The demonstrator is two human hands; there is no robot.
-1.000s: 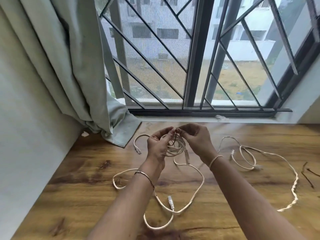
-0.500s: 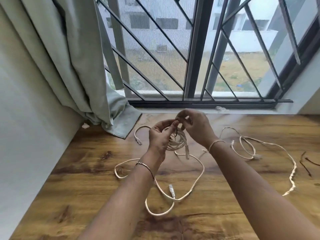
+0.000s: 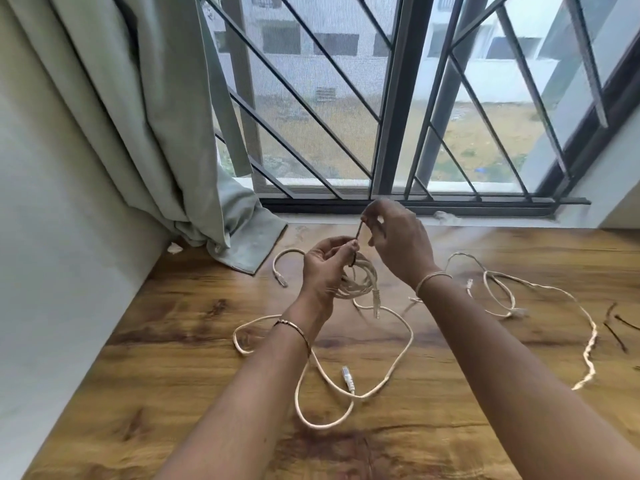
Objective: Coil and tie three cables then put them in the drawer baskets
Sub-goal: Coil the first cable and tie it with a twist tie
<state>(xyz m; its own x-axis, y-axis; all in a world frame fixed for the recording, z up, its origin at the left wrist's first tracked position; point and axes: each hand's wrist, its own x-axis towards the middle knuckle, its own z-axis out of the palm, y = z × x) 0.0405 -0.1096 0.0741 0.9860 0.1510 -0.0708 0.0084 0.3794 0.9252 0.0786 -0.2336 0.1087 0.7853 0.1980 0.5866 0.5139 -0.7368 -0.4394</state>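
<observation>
Currently the right hand [image 3: 398,237] sits higher in the frame than it did a second ago, raised toward the window sill at upper centre, its fingertips pinched on the upper end of a thin dark tie [image 3: 357,233]. That tie now runs taut and nearly upright down to the left hand [image 3: 327,268], whereas before both hands met close together at the top of the bundle. The left hand is closed around the coiled cable [image 3: 356,282], thumb and forefinger pressing the tie's lower end against the coil. One plug [image 3: 376,303] hangs free below the coil, just clear of the surface [image 3: 173,358].

Judgement: the tie is being pulled snug or twisted shut, so the first cable is coiled and close to secured, though not yet confirmed fastened.

Two further cables remain loose. A second cable [image 3: 398,368] loops across the lower centre beneath the forearms; a third cable [image 3: 554,292] sprawls at right of centre. Both lie uncoiled. Several spare dark ties [image 3: 614,327] lie at the right edge, well apart from the hands.

No drawer or basket is in view, so stowing has not begun.
</observation>
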